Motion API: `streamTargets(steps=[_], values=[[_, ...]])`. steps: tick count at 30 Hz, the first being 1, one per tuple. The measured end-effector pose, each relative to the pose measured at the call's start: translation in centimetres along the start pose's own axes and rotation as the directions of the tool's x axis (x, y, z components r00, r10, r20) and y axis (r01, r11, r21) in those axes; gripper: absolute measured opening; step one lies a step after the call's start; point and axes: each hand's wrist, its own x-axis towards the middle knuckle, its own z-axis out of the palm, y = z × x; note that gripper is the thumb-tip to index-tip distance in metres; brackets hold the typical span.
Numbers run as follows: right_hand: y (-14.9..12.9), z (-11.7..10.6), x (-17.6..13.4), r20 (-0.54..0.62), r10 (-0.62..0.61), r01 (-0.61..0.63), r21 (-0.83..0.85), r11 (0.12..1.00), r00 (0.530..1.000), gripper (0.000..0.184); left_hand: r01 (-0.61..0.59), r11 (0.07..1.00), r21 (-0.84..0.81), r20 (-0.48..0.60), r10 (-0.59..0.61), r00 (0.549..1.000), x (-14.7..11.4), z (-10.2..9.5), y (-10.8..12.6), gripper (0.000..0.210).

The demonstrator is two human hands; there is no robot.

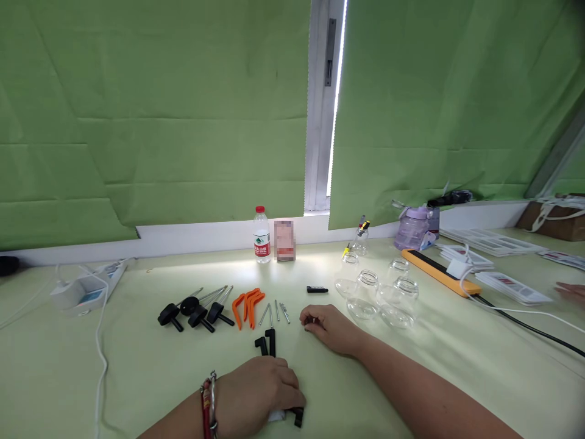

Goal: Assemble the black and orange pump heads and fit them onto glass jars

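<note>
My left hand (260, 387), with bracelets at its wrist, is bent down over the near part of the table. Its fingers close on a black plastic part (298, 417), whose hooked end shows below them; a bit of something white shows under the palm. Two more black hooked pieces (272, 341) stick out beyond the knuckles. Resting on the table to the right, my right hand (331, 328) has its fingers curled in, with nothing visible in them. Just ahead of it are several metal pins (277, 311) and a black piece with a spring (317, 289).
Orange bent pieces (249, 305) and black-knobbed metal rods (198, 314) lie left. Clear jars (363, 299) stand right, before an orange power strip (436, 273). A water bottle (262, 238) stands at the back. Another person's hand (571, 289) shows far right.
</note>
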Motion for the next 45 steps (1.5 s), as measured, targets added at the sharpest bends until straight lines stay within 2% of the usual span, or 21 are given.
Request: streamTargets(steps=[3,6,9,12,15,18,20,22,24,29,31,36,40,42,45], values=[[-0.1,-0.1,0.0,-0.001,-0.005,0.005,-0.005,1.0,1.0,0.019,0.031,0.996,0.082,0.001,-0.032,0.999,0.5,0.4,0.5,0.031],[-0.2,-0.1,0.0,0.0,-0.007,0.007,-0.013,1.0,1.0,0.02,0.109,0.979,0.171,0.021,-0.114,0.993,0.8,0.7,1.1,0.042],[-0.2,-0.1,0.0,0.002,-0.006,0.006,-0.021,1.0,1.0,0.021,0.16,0.971,0.179,0.038,-0.169,0.985,1.1,1.0,1.5,0.05],[-0.1,0.0,0.0,0.001,0.0,0.0,-0.025,1.0,1.0,0.02,0.226,0.972,0.072,0.01,-0.227,0.974,1.3,1.3,1.5,0.055],[0.0,0.0,0.0,0.0,-0.001,0.001,-0.014,1.0,1.0,0.02,0.325,0.939,-0.113,-0.078,-0.334,0.939,1.4,1.6,1.4,0.043],[0.0,0.1,0.0,-0.005,0.002,-0.002,-0.005,1.0,1.0,0.02,0.417,0.854,-0.309,-0.151,-0.478,0.865,1.5,1.8,1.2,0.021],[0.0,0.1,0.0,-0.009,0.002,-0.002,-0.01,1.0,1.0,0.02,0.469,0.784,-0.407,-0.152,-0.564,0.811,1.5,1.9,1.0,0.011],[-0.1,0.1,0.0,-0.013,-0.008,0.008,-0.02,1.0,1.0,0.02,0.498,0.734,-0.461,-0.142,-0.615,0.776,1.6,1.9,0.8,0.008],[-0.2,0.1,0.0,-0.014,-0.017,0.016,-0.031,0.999,1.0,0.021,0.505,0.719,-0.478,-0.147,-0.632,0.761,1.8,1.9,0.7,0.006],[-0.3,0.2,0.0,-0.013,-0.015,0.015,-0.032,0.999,1.0,0.021,0.508,0.762,-0.401,-0.181,-0.61,0.772,1.8,1.5,0.4,0.004],[-0.2,0.2,0.0,-0.022,-0.015,0.015,-0.025,1.0,1.0,0.021,0.519,0.765,-0.382,-0.195,-0.616,0.763,1.7,1.4,0.2,0.004],[-0.2,0.3,0.0,-0.042,-0.007,0.007,0.018,1.0,0.999,0.019,0.54,0.699,-0.468,-0.162,-0.669,0.725,1.7,1.7,-0.4,0.006],[0.1,0.4,0.1,-0.085,-0.004,0.008,0.045,0.999,0.996,0.02,0.523,0.653,-0.548,-0.129,-0.684,0.718,1.9,1.9,-0.4,0.008],[0.5,0.3,0.2,-0.126,0.008,-0.006,0.016,1.0,0.992,0.022,0.527,0.631,-0.568,-0.106,-0.692,0.714,2.0,1.9,-0.3,0.01],[1.3,0.1,0.3,-0.168,0.063,-0.083,-0.113,0.99,0.984,0.026,0.524,0.631,-0.571,-0.107,-0.691,0.715,1.9,1.5,-0.1,0.012]])
